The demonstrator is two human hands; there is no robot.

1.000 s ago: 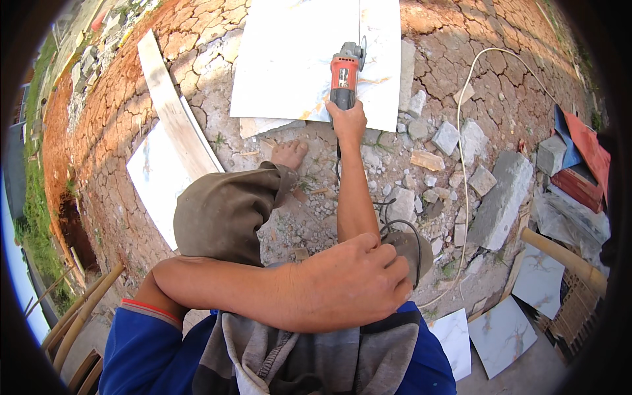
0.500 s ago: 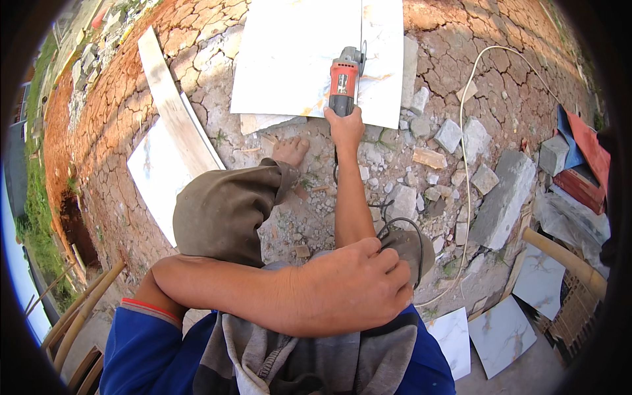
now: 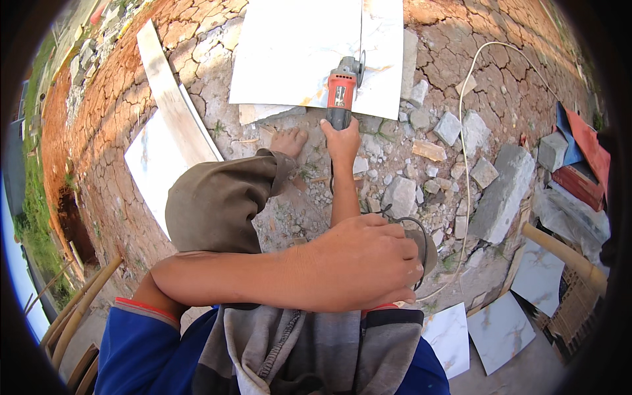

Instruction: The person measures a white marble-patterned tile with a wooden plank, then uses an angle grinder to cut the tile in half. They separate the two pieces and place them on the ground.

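Observation:
My right hand (image 3: 342, 141) grips the dark rear end of a red and grey angle grinder (image 3: 340, 95). The grinder's disc stands on edge over a large white marble-patterned tile (image 3: 289, 59), in line with a thin dark line running away from me. The disc's lower rim meets the tile, but contact is hard to make out. Across my right arm lies my left arm, and my left hand (image 3: 368, 263) has its fingers curled over the right arm near the elbow; the fingertips are partly hidden. My bare left foot (image 3: 288, 141) rests just short of the tile's near edge.
A wooden plank (image 3: 172, 99) lies on another white tile (image 3: 148, 168) at the left. Rubble and a long concrete block (image 3: 503, 194) cover the right side, where a pale cable (image 3: 465, 151) loops. More tile pieces (image 3: 501, 334) lie at the lower right, beside a bamboo pole (image 3: 565, 255).
The grinder and my right hand have come back toward me along the line on the tile. My left hand has shifted slightly right and away from my body.

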